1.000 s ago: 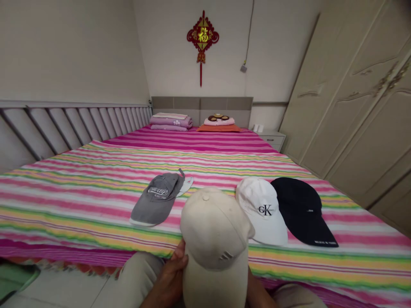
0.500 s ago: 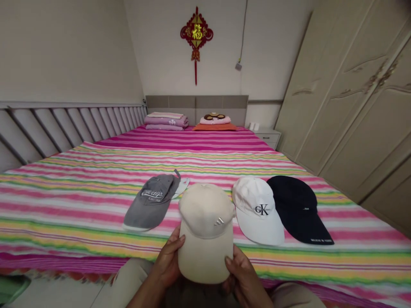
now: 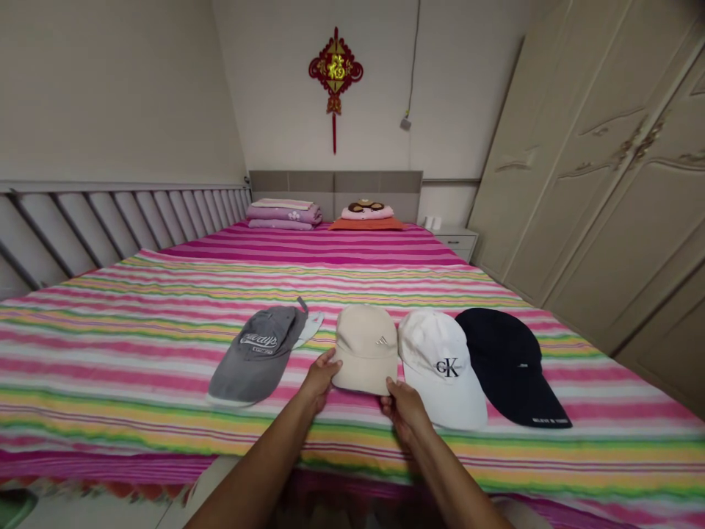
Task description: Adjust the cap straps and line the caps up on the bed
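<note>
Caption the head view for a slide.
Both hands hold a beige cotton cap by its brim on a striped bedspread, between grey and white caps.

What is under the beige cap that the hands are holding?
The beige cap sits on the striped bedspread, which shows all around it. Both hands, left and right, grip its brim. Anything inside the crown is covered and cannot be seen.

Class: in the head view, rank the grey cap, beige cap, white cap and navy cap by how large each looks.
1. navy cap
2. grey cap and white cap: these look about alike, so no ranking between them
3. beige cap, whose brim is partly covered by the left hand and right hand
</note>
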